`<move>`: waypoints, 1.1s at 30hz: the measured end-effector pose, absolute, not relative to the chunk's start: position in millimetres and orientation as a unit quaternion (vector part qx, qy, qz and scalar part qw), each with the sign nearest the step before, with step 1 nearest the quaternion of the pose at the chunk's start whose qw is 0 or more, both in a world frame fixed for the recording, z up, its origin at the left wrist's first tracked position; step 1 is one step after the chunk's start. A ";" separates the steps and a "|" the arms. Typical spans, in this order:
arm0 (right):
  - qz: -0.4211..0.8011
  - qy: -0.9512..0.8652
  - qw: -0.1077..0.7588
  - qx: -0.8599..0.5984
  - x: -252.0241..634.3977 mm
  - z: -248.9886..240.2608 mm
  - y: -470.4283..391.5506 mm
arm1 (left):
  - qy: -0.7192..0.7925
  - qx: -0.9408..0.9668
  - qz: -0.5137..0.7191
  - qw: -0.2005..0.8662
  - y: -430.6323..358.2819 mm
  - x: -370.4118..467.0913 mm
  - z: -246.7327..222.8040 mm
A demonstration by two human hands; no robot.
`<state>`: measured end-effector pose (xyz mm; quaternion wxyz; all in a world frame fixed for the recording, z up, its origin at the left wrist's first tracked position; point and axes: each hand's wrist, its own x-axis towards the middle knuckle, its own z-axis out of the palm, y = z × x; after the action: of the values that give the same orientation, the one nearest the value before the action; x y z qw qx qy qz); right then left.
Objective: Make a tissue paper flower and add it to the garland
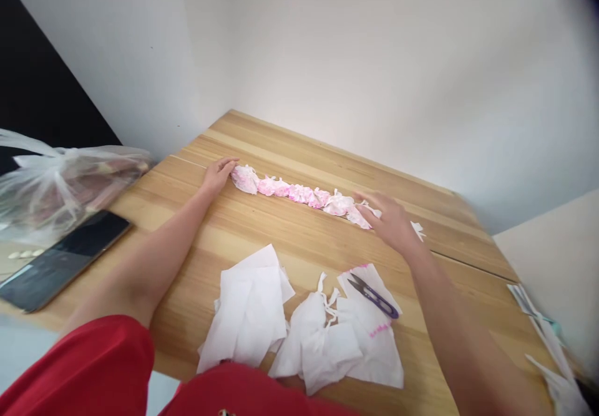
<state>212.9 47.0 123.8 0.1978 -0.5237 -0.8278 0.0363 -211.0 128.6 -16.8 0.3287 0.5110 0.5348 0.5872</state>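
Note:
A row of small gathered white cloth pouches with pink dye (302,194) lies across the middle of the wooden table. My left hand (219,174) rests at the row's left end, its fingers stretched out against the last pouch. Toward the right end, my right hand (390,219) is over the row, slightly blurred, with thumb and fingers apart at the pouches. Part of the row is hidden beneath it. Closer to me lie a stack of white cloth pieces (243,316), several white drawstring pouches (304,322) and purple thread snips (374,295) on a pink-marked cloth (381,353).
On the left, a black phone (65,260) lies beside a tied translucent plastic bag (60,185). White strips (543,325) and a white cloth pouch (559,385) sit at the right edge. Walls border the wooden table (337,241) at the back.

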 end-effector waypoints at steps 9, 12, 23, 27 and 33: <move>-0.064 -0.799 0.233 -0.551 292.7 49.2 -107.2 | 0.540 0.505 0.612 0.281 128.7 -220.8 -16.8; -0.078 -0.709 0.270 -0.647 309.5 27.8 -151.8 | 0.527 0.542 0.580 0.303 125.8 -230.4 -10.1; -0.005 -0.568 0.354 -0.743 310.2 -11.4 -176.4 | 0.492 0.736 0.382 0.265 111.9 -228.9 3.3; 0.014 -0.547 0.378 -0.747 307.5 -10.2 -176.7 | 0.532 0.713 0.407 0.208 113.6 -226.6 -3.9; 0.057 -0.517 0.405 -0.751 305.1 -10.9 -176.4 | 0.549 0.689 0.437 0.184 114.4 -228.6 -7.5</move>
<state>305.1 -176.4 -10.9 0.4054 -0.7514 -0.5174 0.0573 -228.6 114.4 -7.5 0.1837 0.6890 0.5486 0.4365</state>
